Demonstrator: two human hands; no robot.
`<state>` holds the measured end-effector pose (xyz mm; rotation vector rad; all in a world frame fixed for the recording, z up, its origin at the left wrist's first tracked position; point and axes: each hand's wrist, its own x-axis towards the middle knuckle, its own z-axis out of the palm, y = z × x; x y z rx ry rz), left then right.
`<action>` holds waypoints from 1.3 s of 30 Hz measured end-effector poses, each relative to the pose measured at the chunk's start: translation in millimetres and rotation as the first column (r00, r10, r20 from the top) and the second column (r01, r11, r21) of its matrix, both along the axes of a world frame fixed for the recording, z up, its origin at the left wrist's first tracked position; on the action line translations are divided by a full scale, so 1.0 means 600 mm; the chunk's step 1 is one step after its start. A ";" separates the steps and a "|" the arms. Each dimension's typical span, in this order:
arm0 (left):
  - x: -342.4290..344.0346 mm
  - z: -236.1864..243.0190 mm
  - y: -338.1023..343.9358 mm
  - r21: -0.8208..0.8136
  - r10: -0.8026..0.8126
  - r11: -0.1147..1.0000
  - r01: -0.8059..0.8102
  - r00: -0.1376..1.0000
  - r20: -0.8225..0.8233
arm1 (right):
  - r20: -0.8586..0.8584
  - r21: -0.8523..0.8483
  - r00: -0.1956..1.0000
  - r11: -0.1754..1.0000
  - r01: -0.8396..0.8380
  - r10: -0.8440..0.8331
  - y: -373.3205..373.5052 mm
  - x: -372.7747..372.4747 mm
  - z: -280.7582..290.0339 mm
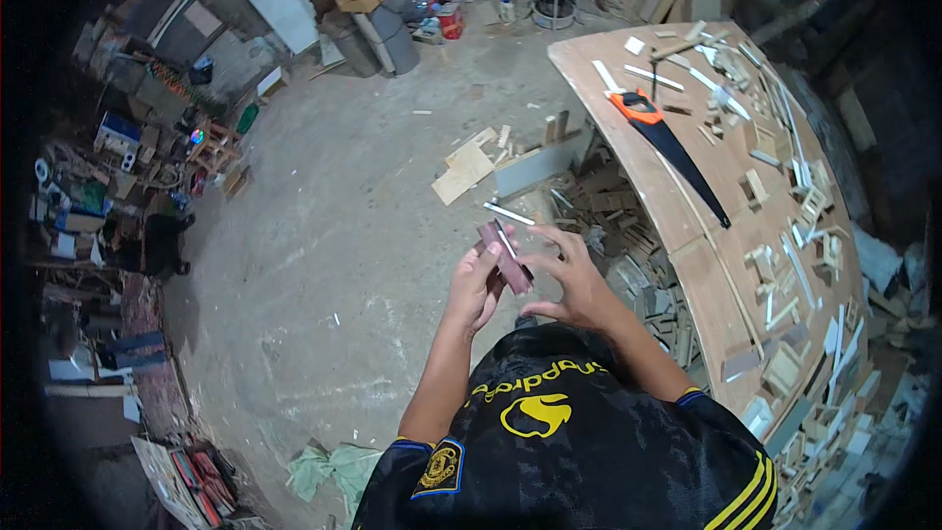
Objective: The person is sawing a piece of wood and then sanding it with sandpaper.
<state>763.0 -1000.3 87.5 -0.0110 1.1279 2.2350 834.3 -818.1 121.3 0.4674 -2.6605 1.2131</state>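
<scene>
A short reddish-brown block (513, 275), with a dark and pale strip along one side, is held at a slant in front of my body. My left hand (474, 288) grips its far left part, thumb on top. Spread and curved, the fingers of my right hand (581, 285) surround the block's near right end. One right fingertip lies close against its side; I cannot tell whether it touches. Just beyond the hands, a thin white strip (509, 213) lies by the wood scraps.
A plywood-topped table (628, 152) stands on the right, bearing a handsaw (677, 152) with an orange handle, a hammer (654, 74) and small wooden pieces. Offcuts (464, 173) lie on the concrete floor (294, 216) ahead. Clutter lines the left wall; a green cloth (339, 474) lies lower left.
</scene>
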 end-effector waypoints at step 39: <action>-0.949 -0.072 -0.378 -0.077 0.268 0.952 -0.296 0.929 -0.255 | 0.225 -0.347 0.951 0.929 -0.127 0.214 -0.382 -1.059 -0.056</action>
